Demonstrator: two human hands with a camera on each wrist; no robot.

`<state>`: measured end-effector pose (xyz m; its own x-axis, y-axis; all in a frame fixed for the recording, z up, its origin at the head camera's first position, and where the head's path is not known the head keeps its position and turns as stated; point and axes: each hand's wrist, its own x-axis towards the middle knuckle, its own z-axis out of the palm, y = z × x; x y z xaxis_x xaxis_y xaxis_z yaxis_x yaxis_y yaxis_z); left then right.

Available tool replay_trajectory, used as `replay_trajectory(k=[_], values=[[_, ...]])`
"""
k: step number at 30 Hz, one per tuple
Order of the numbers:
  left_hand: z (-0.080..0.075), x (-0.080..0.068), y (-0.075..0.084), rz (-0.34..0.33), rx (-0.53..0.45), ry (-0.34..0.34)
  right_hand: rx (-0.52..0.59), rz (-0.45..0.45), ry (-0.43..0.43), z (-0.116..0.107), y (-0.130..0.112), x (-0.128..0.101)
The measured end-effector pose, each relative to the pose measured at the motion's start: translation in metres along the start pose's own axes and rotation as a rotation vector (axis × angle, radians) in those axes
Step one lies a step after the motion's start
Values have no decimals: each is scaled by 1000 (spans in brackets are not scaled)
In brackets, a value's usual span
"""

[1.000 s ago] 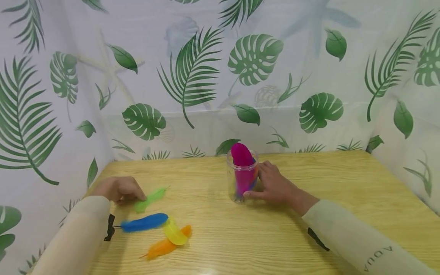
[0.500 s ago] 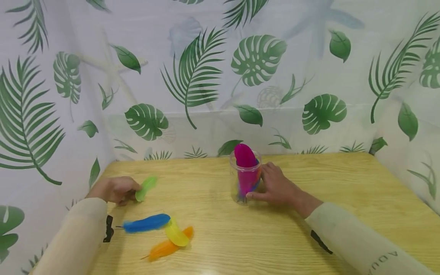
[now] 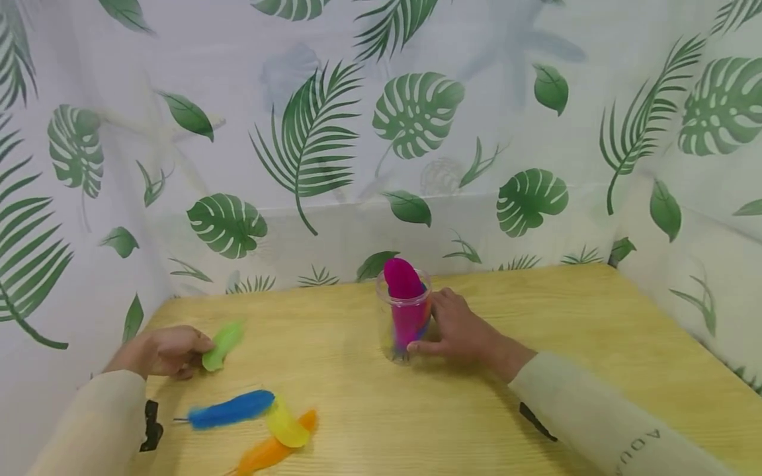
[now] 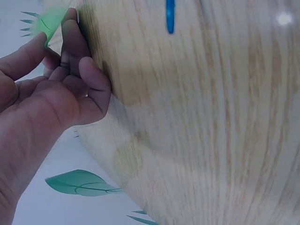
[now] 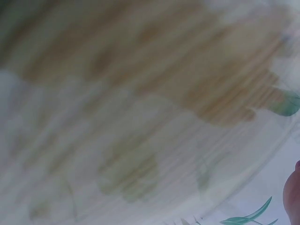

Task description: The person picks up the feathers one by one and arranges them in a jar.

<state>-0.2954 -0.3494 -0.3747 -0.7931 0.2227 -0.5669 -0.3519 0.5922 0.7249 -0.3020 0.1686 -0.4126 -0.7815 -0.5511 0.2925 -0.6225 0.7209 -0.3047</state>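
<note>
My left hand (image 3: 175, 350) pinches a light green feather (image 3: 223, 345) between thumb and fingertips, over the left side of the table. The left wrist view shows the same feather (image 4: 49, 22) at the thumb and forefinger. My right hand (image 3: 461, 330) is curled round the right side of a clear plastic jar (image 3: 384, 324). Inside the jar stands a magenta feather (image 3: 405, 284) rising above the rim, with blue and orange ones partly hidden behind it. Only a bit of a finger (image 5: 293, 194) shows at the edge of the right wrist view.
A blue feather (image 3: 229, 410), a yellow feather (image 3: 286, 424) and an orange feather (image 3: 268, 455) lie on the wooden table (image 3: 369, 423) at front left, the yellow overlapping the orange. A white leaf-print sheet (image 3: 333, 244) hangs behind and beside the table.
The left hand has drawn the green feather in, its free end swinging from lying flat rightward to pointing up and away. The right hand stays at the jar. The head view has shifted slightly.
</note>
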Motion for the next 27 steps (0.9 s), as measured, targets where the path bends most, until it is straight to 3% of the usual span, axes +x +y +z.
replay_trajectory(k=[6,13,18,23,27], values=[[3,5,3,11,9,-9,5,30,45,3,2,-7],[-5,0,4,3,45,33,9,-4,48,1,-2,8],[-7,2,5,5,67,22,6,-1,22,0,-4,9],[-11,4,9,-2,47,-2,3,-2,18,-3,-3,9],[-12,2,9,-44,6,-2,-6,-12,10,0,-3,9]])
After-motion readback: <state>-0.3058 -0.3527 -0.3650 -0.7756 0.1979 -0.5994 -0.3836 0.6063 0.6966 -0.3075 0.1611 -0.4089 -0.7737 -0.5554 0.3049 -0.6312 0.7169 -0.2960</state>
